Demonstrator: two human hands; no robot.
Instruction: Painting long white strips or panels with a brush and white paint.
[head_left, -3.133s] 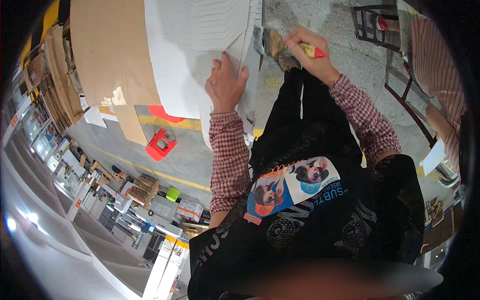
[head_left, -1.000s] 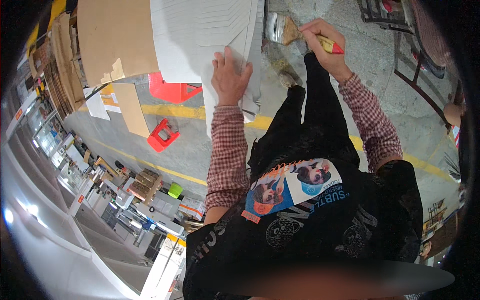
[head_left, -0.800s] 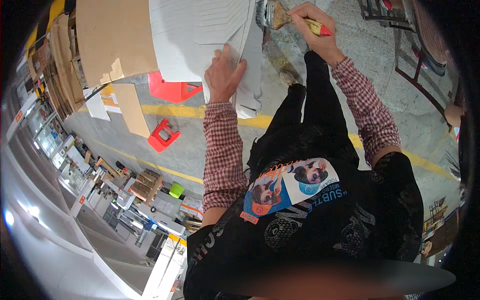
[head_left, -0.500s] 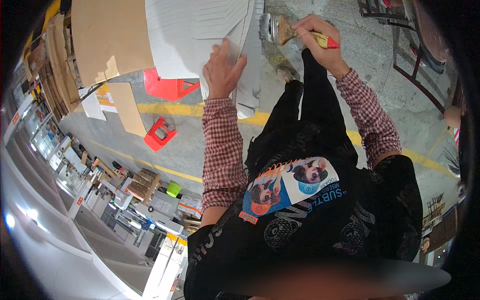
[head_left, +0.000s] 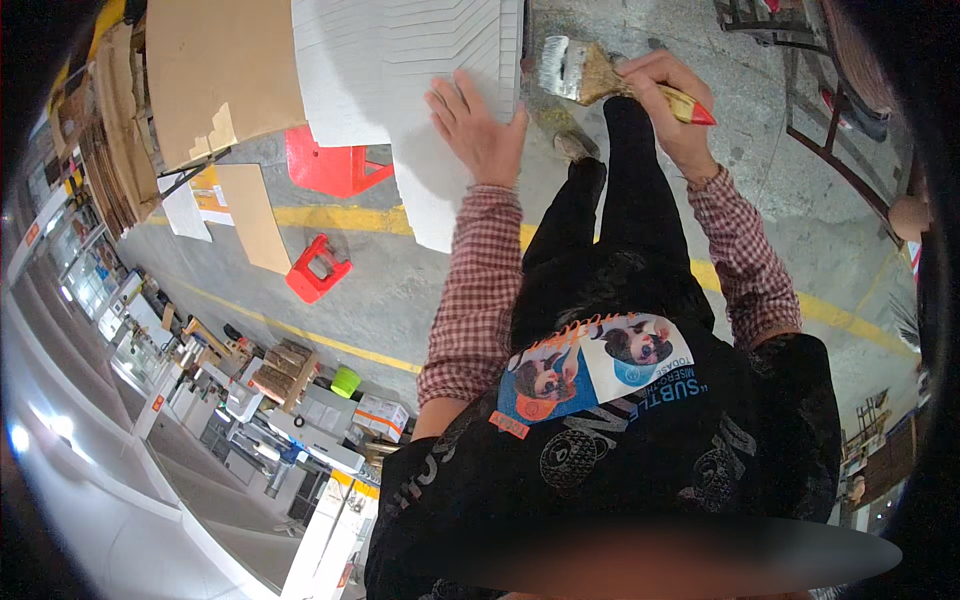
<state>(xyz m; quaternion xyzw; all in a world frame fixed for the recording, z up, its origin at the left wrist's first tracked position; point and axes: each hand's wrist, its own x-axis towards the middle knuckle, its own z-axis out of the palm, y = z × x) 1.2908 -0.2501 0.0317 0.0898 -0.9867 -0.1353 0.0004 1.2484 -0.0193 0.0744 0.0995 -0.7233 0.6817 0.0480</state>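
A fanned stack of white-grey sheets (head_left: pixel 345 75) lies before me, their edges stepped one behind another. My left hand (head_left: pixel 482 132) rests on the top of these sheets near their right side, palm down and fingers spread, gripping nothing. To the right of the stack, my right hand (head_left: pixel 675 105) is closed around the handle of a wide paintbrush (head_left: pixel 598 78). The handle is yellowish with a red end. Whitish, wet-looking bristles point left, a little apart from the stack's right edge.
A brown cardboard sheet (head_left: pixel 220 70) lies left of the stack. Two red plastic stools, one under the stack (head_left: pixel 325 165) and one farther left (head_left: pixel 318 270), stand on the grey floor. A dark metal frame (head_left: pixel 835 150) stands at right. Machines and boxes fill the lower left.
My left hand has slid right and its fingers have spread across the sheets, which now lie more evenly at the right edge. My right hand with the paintbrush has moved slightly right and down.
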